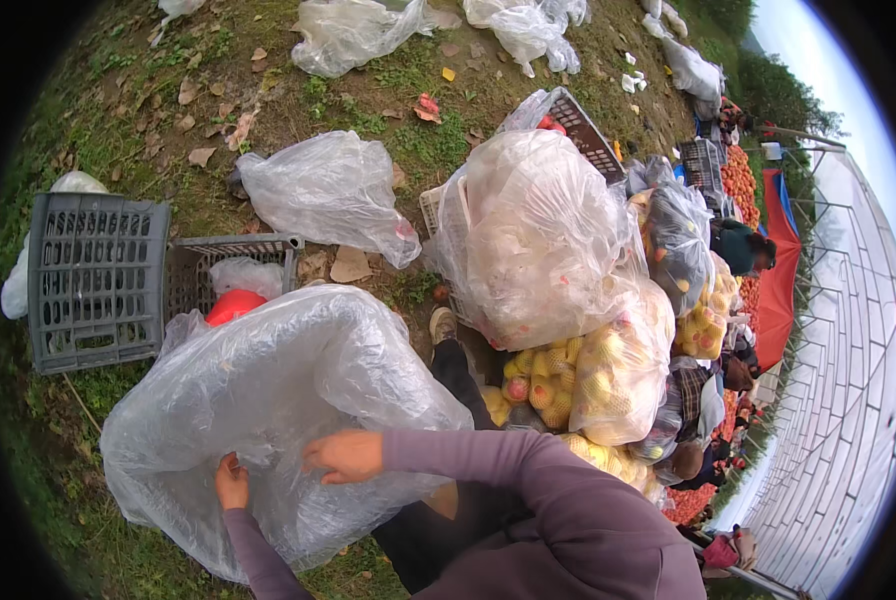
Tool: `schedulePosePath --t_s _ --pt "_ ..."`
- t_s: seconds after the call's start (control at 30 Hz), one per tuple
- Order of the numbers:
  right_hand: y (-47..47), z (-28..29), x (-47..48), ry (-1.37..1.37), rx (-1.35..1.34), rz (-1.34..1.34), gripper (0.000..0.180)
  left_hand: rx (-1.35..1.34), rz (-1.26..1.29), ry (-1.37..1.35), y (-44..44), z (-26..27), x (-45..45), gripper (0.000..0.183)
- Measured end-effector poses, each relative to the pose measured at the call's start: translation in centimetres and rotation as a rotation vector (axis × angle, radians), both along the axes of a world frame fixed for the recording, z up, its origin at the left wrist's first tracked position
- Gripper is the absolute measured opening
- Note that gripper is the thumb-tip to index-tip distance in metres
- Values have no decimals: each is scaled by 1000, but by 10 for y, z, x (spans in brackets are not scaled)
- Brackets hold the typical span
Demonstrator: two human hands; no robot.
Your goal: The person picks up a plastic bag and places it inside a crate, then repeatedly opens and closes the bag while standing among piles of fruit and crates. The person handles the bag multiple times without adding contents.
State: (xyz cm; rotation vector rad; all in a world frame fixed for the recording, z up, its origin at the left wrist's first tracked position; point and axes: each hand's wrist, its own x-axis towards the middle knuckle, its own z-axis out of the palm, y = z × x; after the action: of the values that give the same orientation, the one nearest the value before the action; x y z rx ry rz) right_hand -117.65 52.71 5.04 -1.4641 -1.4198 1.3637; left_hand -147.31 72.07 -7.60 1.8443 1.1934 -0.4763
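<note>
A large clear plastic bag (268, 375) lies spread and crumpled before me, its mouth facing up towards my arms. My left hand (231, 481) is inside the opening, fingers bent near the film; whether it pinches the plastic cannot be told. To its right, my right hand (345, 454) reaches over the bag with thumb and fingers apart, nothing visible in its grasp. Behind the bag, a grey plastic crate (230, 241) contains a red item (235, 305) and crumpled clear film (247, 277).
Another grey crate (95, 277) stands on its side at left. Stuffed clear bags (545, 240) and fruit in yellow foam nets (549, 379) crowd the right. An empty-looking clear bag (328, 195) lies on the grass. People and heaped red fruit (738, 180) appear farther right.
</note>
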Motion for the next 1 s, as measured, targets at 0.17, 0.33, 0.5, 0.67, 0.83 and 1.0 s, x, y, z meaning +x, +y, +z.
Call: schedulePosePath --t_s 0.17,0.33,0.5,0.67,0.83,1.0 --pt "-174 101 234 -402 62 -1059 10 578 698 -382 -76 178 138 14" --pt "-389 -10 390 -1024 -529 -1086 17 621 3 -689 -201 235 347 20" --pt "-327 -82 344 -551 -417 -381 42 469 -1147 -690 -332 166 595 61" --pt "-386 -136 382 502 -665 -1039 33 -75 -500 -485 -313 86 660 4" --pt "-394 -180 409 -606 -870 -855 29 -297 66 -912 -318 152 680 12" --pt "-338 -238 370 -635 -861 -869 40 112 -810 -817 -370 155 673 31"
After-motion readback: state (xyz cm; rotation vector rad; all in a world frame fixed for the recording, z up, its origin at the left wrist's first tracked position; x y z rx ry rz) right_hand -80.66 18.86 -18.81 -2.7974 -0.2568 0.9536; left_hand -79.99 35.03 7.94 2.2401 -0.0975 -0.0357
